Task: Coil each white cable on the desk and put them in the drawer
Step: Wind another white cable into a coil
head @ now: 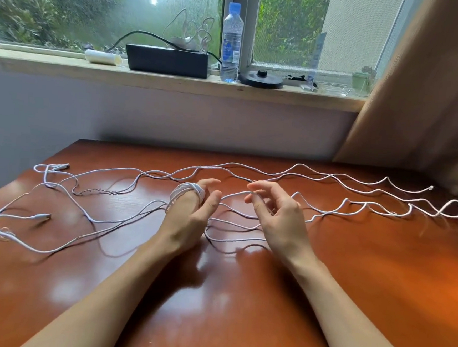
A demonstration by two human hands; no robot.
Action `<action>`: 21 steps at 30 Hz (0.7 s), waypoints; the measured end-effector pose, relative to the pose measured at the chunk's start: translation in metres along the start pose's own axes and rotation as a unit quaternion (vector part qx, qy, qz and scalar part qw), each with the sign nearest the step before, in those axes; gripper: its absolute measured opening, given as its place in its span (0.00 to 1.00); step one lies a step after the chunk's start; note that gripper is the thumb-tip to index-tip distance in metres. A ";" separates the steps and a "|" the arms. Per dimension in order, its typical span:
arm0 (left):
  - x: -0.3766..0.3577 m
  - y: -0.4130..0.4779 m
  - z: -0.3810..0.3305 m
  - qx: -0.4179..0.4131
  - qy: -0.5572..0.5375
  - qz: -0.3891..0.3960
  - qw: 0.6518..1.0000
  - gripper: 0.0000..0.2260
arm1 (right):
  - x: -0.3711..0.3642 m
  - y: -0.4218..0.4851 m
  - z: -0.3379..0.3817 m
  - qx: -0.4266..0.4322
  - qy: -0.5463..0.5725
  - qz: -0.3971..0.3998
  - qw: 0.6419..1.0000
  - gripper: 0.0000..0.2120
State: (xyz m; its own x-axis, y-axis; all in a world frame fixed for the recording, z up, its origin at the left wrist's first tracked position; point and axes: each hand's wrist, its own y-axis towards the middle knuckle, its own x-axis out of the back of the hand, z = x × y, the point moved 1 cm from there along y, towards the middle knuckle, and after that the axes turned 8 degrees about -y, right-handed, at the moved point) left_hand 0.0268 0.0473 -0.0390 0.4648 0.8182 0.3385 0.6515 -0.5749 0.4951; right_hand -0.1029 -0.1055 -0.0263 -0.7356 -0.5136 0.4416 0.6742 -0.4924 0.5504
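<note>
Several long white cables (318,177) lie in wavy lines across the reddish-brown desk (226,296), with plug ends at the left (42,216) and far right (430,187). My left hand (191,219) is over the middle of the desk. A small coil of white cable (188,193) is wound round its fingers, and its thumb lies by the strand leaving the coil. That strand (234,194) runs right to my right hand (276,218), which holds it lightly between thumb and forefinger. No drawer is in view.
Behind the desk a window sill carries a black box (168,60) with tangled wires on top, a water bottle (232,42), a round black base (260,79) and a white roll (102,57). A brown curtain (431,93) hangs at the right.
</note>
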 end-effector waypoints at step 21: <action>-0.004 0.000 0.008 0.017 0.180 -0.021 0.983 0.23 | 0.002 0.002 -0.001 -0.012 0.095 -0.007 0.995 0.12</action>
State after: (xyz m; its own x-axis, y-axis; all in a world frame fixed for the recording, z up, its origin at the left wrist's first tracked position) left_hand 0.0300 0.0438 -0.0464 0.1986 0.7875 0.5834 0.6882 -0.5359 0.4890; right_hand -0.1027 -0.1085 -0.0249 -0.7212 -0.6284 0.2914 0.6667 -0.5157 0.5381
